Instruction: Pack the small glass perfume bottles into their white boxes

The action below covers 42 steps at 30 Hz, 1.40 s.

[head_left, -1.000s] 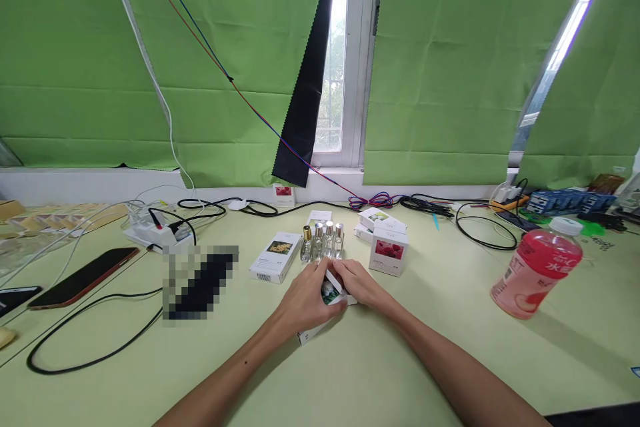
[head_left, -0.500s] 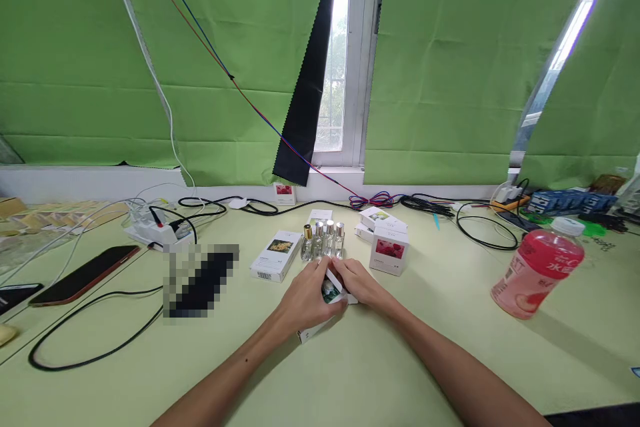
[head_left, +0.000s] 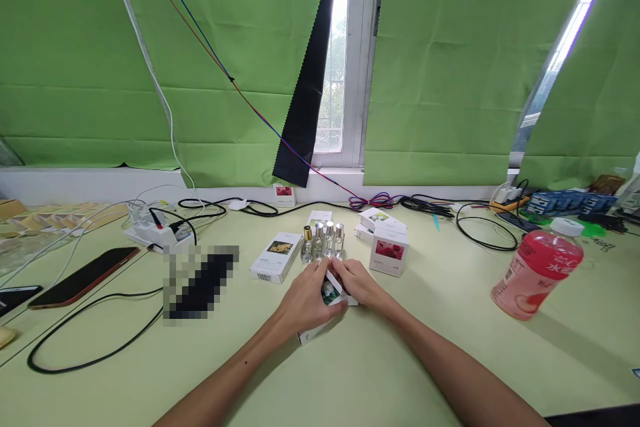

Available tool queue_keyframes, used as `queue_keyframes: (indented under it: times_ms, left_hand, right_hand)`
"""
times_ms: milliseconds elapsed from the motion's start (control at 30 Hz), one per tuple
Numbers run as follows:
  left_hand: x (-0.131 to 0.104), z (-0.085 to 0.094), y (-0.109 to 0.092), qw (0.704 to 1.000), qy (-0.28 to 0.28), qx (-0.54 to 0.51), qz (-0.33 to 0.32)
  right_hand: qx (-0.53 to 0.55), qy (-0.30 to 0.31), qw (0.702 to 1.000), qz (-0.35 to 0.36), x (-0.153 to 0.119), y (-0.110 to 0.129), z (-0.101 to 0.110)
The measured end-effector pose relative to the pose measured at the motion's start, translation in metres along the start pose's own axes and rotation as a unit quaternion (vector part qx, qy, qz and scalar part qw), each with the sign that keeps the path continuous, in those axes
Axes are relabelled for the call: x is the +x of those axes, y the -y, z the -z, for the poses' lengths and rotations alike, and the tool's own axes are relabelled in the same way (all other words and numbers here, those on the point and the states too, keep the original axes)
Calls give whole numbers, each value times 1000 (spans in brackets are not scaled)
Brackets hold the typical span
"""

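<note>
A white carton with a green-and-white flower picture lies low over the table, partly covered by my hands. My left hand is wrapped round its left side, with the thumb along the near side. At the carton's far right end, the closed fingers of my right hand press against it near a raised flap. The fingertips of both hands meet there and hide what they pinch. Just beyond them, several small glass perfume bottles stand upright in a row, one gold-capped and the others silver-capped.
Flat white boxes lie left of and behind the bottles. A cube-shaped box with red flowers stands right, before stacked boxes. Farther right is a pink drink bottle. Phones, cables and a power strip occupy the left.
</note>
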<state>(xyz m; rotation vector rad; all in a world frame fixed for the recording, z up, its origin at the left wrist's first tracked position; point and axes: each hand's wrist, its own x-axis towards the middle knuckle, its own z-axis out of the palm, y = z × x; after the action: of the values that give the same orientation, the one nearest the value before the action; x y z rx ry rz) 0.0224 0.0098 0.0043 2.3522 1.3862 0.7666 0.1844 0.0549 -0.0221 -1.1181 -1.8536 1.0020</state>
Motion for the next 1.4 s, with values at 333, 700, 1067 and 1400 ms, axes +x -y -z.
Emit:
queue_keyframes:
  times_ms: [333, 700, 1067, 1400]
  left_hand:
    - [-1, 2, -4, 1000, -2, -1, 8]
    - [0, 1, -6, 999, -43, -12, -9]
    - [-1, -7, -1, 990, -126, -57, -32]
    - [-3, -5, -5, 979, -166, -102, -69]
  right_hand:
    - [2, -20, 1000, 8, 1, 1, 0]
    - [78, -104, 991, -33, 4, 3, 8]
    - [89, -217, 972, -1, 13, -4, 16]
    - [297, -73, 942, -136, 1, 21, 18]
